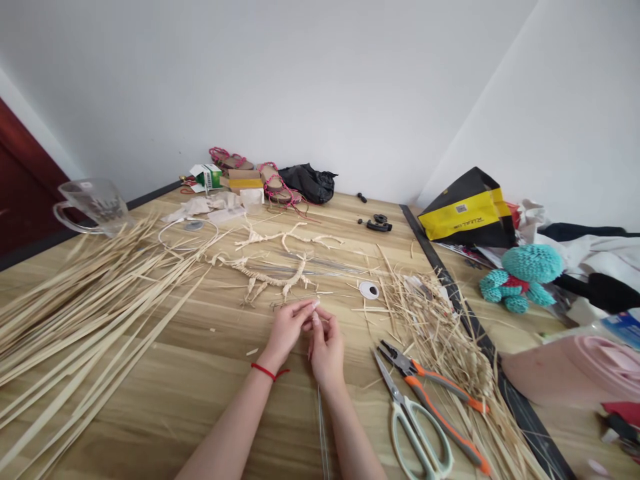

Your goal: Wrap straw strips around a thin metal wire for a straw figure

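My left hand (286, 328), with a red string on its wrist, and my right hand (326, 347) meet above the middle of the wooden table (190, 373). Both pinch something thin and pale between the fingertips; a thin strand (321, 427) runs down from the hands toward me. Just beyond the hands lies a woven straw figure with branching limbs (273, 270). White-handled scissors (415, 427) and orange-handled pliers (433, 400) lie to the right of my right hand.
Long straw strips (85, 300) cover the left of the table, straw scraps (445, 333) the right. A glass mug (93, 203) lies at far left. Sandals (275, 183), boxes and a black bag sit at the back. A teal knitted toy (520, 273) and yellow-black bag (467, 213) are right.
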`<state>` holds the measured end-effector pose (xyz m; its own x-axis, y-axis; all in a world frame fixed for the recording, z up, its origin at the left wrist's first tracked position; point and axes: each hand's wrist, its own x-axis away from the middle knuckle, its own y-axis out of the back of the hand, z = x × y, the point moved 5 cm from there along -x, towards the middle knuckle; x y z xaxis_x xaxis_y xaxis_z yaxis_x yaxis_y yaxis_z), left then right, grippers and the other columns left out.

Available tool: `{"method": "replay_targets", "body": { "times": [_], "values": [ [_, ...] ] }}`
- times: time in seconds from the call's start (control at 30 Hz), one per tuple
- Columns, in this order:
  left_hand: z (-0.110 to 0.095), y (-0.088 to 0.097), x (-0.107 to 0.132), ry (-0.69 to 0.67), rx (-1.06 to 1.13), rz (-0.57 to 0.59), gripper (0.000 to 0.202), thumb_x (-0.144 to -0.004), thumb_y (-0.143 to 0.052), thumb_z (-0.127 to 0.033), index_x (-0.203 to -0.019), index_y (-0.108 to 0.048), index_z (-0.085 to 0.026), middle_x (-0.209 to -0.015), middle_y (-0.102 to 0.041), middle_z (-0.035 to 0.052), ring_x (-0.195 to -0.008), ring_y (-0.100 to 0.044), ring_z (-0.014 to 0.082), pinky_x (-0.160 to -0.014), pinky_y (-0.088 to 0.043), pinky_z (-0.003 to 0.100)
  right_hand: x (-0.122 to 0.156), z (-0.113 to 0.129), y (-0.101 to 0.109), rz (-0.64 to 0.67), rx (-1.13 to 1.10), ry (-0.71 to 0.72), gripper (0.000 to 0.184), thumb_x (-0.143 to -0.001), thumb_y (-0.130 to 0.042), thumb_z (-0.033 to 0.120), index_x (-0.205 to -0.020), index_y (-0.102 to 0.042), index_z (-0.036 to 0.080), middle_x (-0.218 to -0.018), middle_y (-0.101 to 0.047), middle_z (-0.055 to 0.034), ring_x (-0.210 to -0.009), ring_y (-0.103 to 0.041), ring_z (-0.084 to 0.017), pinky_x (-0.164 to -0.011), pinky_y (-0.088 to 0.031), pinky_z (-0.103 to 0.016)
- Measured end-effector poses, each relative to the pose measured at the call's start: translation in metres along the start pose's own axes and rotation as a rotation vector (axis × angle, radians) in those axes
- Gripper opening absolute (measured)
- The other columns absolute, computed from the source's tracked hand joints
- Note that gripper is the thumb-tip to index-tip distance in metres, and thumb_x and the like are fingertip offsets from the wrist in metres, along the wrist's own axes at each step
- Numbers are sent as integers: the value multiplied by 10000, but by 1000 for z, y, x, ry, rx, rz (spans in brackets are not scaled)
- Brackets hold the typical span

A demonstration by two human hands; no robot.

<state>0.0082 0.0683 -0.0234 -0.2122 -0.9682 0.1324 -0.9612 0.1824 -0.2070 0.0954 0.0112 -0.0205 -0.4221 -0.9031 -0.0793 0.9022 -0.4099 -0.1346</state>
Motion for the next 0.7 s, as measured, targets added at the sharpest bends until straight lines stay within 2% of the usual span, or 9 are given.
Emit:
{"method": "replay_targets", "body": {
  "times": [0.13,0.3,0.43,0.57,0.7],
  "values": [
    [2,-3,1,24,31,-3,308,-752,-625,-274,-1031,-668,-151,-1010,-686,94,-812,-624,173,-632,-497,240,0,-2,0,-3,20,-10,371,-815,-517,473,-1023,-573,170,-790,-670,-50,-528,-570,-129,-430,-428,-230],
    [-6,-6,5,-24,-9,-36,241,-785,-586,-207,-1002,-675,-154,-1104,-656,95,-959,-612,193,-736,-518,258,0,-4,-1,-5,12,-14,345,-820,-515,454,-1016,-562,174,-759,-666,-43,-538,-583,-139,-433,-437,-236],
    [-11,-7,8,-26,-23,-62,243,-783,-592,-179,-1013,-668,-162,-1100,-660,92,-959,-621,193,-767,-522,272,0,-6,-1,-11,4,-20,342,-818,-517,457,-1015,-553,180,-747,-668,-40,-522,-583,-143,-413,-428,-236],
    [-7,-6,7,25,21,-60,281,-760,-629,-180,-1038,-652,-151,-1050,-679,100,-909,-639,193,-728,-529,263,0,-7,-1,-8,6,-32,356,-821,-508,466,-1039,-538,186,-737,-667,-34,-511,-583,-142,-403,-421,-231],
    [-1,-3,5,76,37,-74,352,-745,-649,-192,-1092,-619,-134,-978,-699,104,-828,-648,176,-624,-516,217,1,-8,-1,1,13,-39,367,-820,-509,472,-1036,-531,176,-729,-665,-33,-510,-582,-139,-401,-417,-224]
  ]
}}
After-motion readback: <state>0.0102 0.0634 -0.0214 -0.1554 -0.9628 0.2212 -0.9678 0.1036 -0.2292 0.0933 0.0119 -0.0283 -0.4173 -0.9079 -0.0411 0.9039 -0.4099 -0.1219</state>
